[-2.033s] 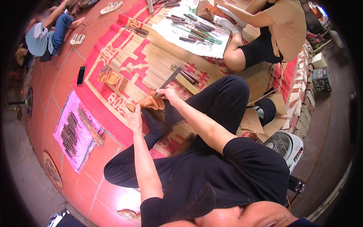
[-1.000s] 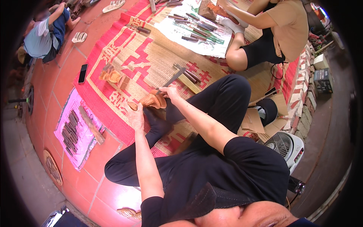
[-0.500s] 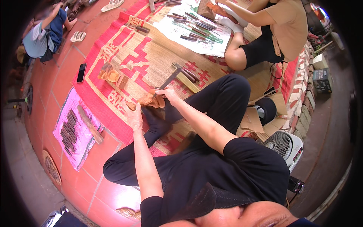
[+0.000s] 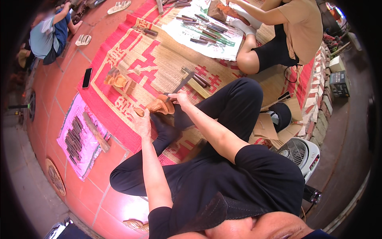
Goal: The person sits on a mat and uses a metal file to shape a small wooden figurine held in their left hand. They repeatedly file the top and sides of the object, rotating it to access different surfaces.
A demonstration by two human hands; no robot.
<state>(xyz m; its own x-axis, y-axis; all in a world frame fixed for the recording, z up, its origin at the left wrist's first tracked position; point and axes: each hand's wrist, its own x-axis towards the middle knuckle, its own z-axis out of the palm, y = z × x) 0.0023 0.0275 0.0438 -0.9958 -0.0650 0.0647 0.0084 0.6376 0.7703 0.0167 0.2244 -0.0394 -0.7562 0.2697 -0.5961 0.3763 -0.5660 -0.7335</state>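
My left hand (image 4: 142,122) is closed around one end of an orange-brown wood carving (image 4: 158,106), which lies low over the mat by my crossed feet. My right hand (image 4: 180,98) grips a long, dark, flat file (image 4: 185,81). Its lower end meets the right part of the carving, and the rest slants up and away to the right. Fine detail of the carved surface is too small to tell. Just beyond the file are dark-handled tools (image 4: 201,79) and a pale wooden bar (image 4: 197,88).
Ahead left stand another carving (image 4: 117,81) and a phone (image 4: 87,78). Several carving tools lie on a pink cloth (image 4: 84,163) at left and a white sheet (image 4: 175,31) ahead. A co-worker (image 4: 302,28) sits ahead right. A fan (image 4: 299,154) and open carton (image 4: 264,128) are at right.
The file and my right hand have shifted slightly to the right against the carving. Both hands keep their hold. The view has turned slightly, and the person at far left has moved an arm.
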